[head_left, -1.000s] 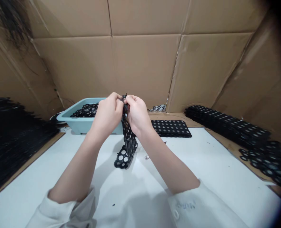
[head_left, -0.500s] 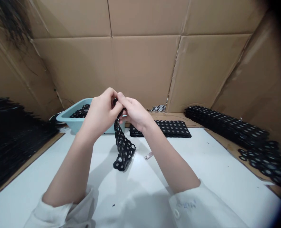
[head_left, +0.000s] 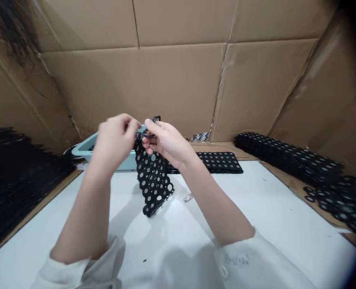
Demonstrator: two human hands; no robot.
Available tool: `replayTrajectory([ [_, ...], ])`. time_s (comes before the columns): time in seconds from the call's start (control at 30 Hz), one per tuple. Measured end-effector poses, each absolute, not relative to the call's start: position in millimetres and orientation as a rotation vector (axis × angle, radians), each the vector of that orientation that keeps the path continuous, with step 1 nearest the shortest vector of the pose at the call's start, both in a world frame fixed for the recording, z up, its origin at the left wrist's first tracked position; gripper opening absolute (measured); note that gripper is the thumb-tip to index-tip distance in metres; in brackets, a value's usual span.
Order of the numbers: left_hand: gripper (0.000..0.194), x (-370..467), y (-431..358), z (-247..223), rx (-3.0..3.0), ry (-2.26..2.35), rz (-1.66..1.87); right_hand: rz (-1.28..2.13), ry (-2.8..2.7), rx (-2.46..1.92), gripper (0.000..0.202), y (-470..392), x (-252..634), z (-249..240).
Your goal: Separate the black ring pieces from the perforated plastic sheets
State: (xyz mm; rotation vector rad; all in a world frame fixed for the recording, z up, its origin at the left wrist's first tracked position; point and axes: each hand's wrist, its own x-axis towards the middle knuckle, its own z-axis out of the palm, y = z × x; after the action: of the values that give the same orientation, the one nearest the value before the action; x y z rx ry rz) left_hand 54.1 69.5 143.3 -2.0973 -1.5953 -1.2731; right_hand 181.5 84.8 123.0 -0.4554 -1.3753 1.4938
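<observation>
Black, pale-dotted, flexible sheet (head_left: 154, 180) should handle light and limp; grip top edge, where right hand (head_left: 170, 144) pinches; left hand (head_left: 113, 140) grip indeterminable.

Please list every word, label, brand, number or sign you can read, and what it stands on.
No text can be read.
Blue marks on the right sleeve: too blurred to read.
Small silvery piece on the white table: too small to tell whether it bears text.

- Smooth, pale-blue plastic basin (head_left: 125, 163)
- Matt brown cardboard walls (head_left: 181, 84), creased
- Smooth white tabletop (head_left: 226, 224), softly glossy
- White cloth sleeves (head_left: 256, 261), matt and wrinkled
</observation>
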Motion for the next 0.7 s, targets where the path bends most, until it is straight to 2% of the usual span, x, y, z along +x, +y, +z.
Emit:
replayTrajectory([
  [0.1, 0.030, 67.2, 68.1, 140.2, -2.295, -1.578, -1.184, 1.395, -1.312, -0.492, 0.022, 86.4, 178.4, 120.1],
  [0.23, 0.037, 71.5, 61.7, 141.5, -2.536, -1.501, -1.351, 1.280, -1.306, -0.497, 0.024, 80.9, 177.1, 121.1],
  [0.4, 0.026, 65.4, 56.0, 146.8, -2.616, -1.525, -1.313, 1.277, -1.268, -0.499, 0.023, 77.2, 175.5, 123.0],
  [0.7, 0.023, 61.6, 65.0, 143.6, -2.548, -1.516, -1.410, 1.334, -1.290, -0.462, 0.023, 77.3, 179.2, 125.1],
])
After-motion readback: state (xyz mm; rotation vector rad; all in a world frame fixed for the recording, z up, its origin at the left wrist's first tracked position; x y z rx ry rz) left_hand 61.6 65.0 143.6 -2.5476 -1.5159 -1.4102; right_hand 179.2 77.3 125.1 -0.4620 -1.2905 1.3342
